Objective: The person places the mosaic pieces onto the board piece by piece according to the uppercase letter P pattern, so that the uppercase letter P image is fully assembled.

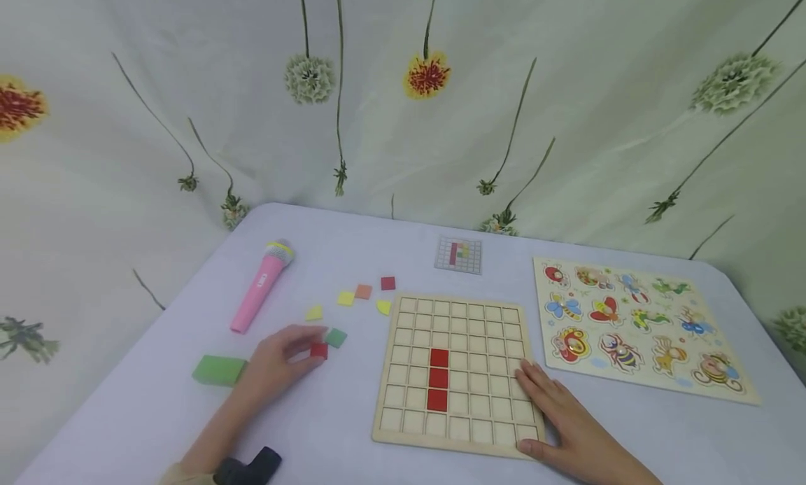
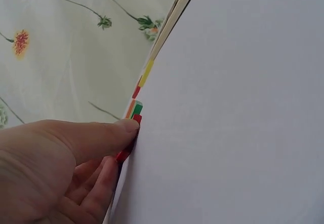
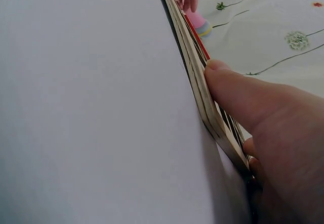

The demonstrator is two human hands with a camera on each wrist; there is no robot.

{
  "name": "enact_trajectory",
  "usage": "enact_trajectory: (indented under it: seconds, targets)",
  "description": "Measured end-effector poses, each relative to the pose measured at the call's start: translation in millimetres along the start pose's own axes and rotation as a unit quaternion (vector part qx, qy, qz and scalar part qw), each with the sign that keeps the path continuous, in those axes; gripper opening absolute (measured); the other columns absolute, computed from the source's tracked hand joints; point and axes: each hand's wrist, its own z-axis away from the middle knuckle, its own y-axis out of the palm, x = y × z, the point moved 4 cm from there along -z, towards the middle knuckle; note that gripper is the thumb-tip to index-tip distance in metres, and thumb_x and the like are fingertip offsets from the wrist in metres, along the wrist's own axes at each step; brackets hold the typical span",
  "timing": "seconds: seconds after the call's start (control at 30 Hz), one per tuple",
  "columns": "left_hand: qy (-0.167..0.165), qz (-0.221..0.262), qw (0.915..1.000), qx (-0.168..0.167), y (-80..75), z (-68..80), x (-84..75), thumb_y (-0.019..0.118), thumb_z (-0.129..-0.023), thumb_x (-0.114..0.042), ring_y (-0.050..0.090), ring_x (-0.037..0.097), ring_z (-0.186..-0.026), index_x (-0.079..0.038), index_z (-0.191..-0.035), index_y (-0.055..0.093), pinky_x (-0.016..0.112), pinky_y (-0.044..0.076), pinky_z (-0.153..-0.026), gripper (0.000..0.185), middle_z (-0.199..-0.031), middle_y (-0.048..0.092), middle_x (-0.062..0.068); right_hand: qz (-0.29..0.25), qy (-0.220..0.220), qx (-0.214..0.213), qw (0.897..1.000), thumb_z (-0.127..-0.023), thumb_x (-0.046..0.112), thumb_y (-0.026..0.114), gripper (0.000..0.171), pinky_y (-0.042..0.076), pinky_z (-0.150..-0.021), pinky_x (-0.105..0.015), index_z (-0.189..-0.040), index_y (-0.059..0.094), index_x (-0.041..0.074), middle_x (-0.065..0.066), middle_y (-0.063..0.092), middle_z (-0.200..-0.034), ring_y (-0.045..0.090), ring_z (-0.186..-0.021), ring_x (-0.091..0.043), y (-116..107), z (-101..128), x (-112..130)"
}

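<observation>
Two hands: both of yours are low on the table (image 1: 352,247), one each side of the grid board (image 1: 458,373).
Left hand (image 1: 277,362): your arm reaches forward, and thumb and fingers are curled in to pinch a small red tile (image 1: 319,350) lying on the table just left of the board.
Right hand (image 1: 569,422): it lies flat with straight fingers on the board's near right corner, thumb along the front edge, gripping nothing.
Grid board: three red tiles (image 1: 438,378) fill a column of cells near its middle.
Animal puzzle (image 1: 639,325): it lies flat to the right of the board, its insect pieces seated.
Pink microphone (image 1: 261,285): far left, with a green block (image 1: 218,369) nearer you.
Loose tiles: a green tile (image 1: 336,337) sits just beside your left fingers; yellow, orange and red ones lie beyond.
Pattern card (image 1: 458,254): it lies behind the board.
Left wrist view: only here you see your thumb (image 2: 86,138) pressed on the red tile's edge.
Right wrist view: only here you see your thumb (image 3: 243,95) lying on the board's rim.
</observation>
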Motion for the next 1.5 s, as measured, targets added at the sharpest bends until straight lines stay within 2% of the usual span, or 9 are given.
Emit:
enact_trajectory:
  seconds: [0.13,0.3,0.43,0.63,1.0,1.5]
  targets:
    - [0.004,-0.002,1.0000,-0.006,-0.5,0.6,-2.6,0.075,-0.079,-0.009,0.058,0.021,-0.108,-0.014,-0.122,0.060,0.035,0.048,-0.085,0.046,-0.115,0.062,0.004,-0.002,0.002,0.001,1.000,-0.083,0.047,0.066,0.083,0.002,-0.103,-0.012,-0.146,0.030,0.008,-0.009,0.024,-0.151,0.007,-0.138,-0.008,0.5,0.0,-1.2]
    - [0.001,-0.011,0.9999,0.008,-0.3,0.7,-3.1,0.075,-0.079,-0.010,0.057,0.022,-0.109,-0.014,-0.121,0.061,0.037,0.047,-0.086,0.044,-0.115,0.062,0.003,-0.004,0.006,0.005,1.000,-0.083,0.049,0.064,0.084,0.001,-0.104,-0.013,-0.148,0.028,0.010,-0.008,0.022,-0.152,0.008,-0.139,-0.010,1.9,-0.2,-2.9]
    - [-0.002,-0.033,0.9993,0.015,0.5,0.3,-4.5,0.076,-0.079,-0.013,0.056,0.021,-0.110,-0.017,-0.119,0.063,0.041,0.047,-0.087,0.042,-0.113,0.063,-0.001,-0.001,-0.004,-0.003,1.000,-0.083,0.048,0.065,0.083,0.001,-0.104,-0.014,-0.147,0.028,0.010,-0.010,0.023,-0.151,0.010,-0.139,-0.014,1.9,0.2,-3.7]
    - [0.012,-0.059,0.9980,0.018,1.9,-0.6,-8.3,0.076,-0.078,-0.011,0.054,0.021,-0.112,-0.021,-0.115,0.067,0.045,0.045,-0.089,0.039,-0.109,0.064,-0.006,0.002,-0.017,-0.014,1.000,-0.082,0.046,0.067,0.083,0.002,-0.105,-0.016,-0.147,0.029,0.010,-0.011,0.024,-0.151,0.013,-0.139,-0.019,1.1,-0.2,-3.6]
    - [0.040,-0.067,0.9968,0.015,5.1,0.7,-9.3,0.077,-0.077,-0.010,0.055,0.018,-0.109,-0.021,-0.113,0.067,0.043,0.045,-0.089,0.039,-0.107,0.063,-0.009,-0.003,-0.006,-0.003,1.000,-0.083,0.047,0.066,0.083,0.001,-0.104,-0.014,-0.147,0.028,0.010,-0.009,0.022,-0.152,0.007,-0.139,-0.011,0.6,0.0,-1.7]
    - [0.030,-0.067,0.9971,0.020,6.0,1.0,-7.2,0.077,-0.077,-0.012,0.055,0.019,-0.111,-0.022,-0.112,0.068,0.044,0.045,-0.089,0.038,-0.107,0.064,-0.009,0.004,-0.006,-0.005,1.000,-0.083,0.048,0.066,0.084,0.001,-0.104,-0.014,-0.148,0.027,0.011,-0.008,0.022,-0.152,0.008,-0.139,-0.011,2.5,0.3,-4.1]
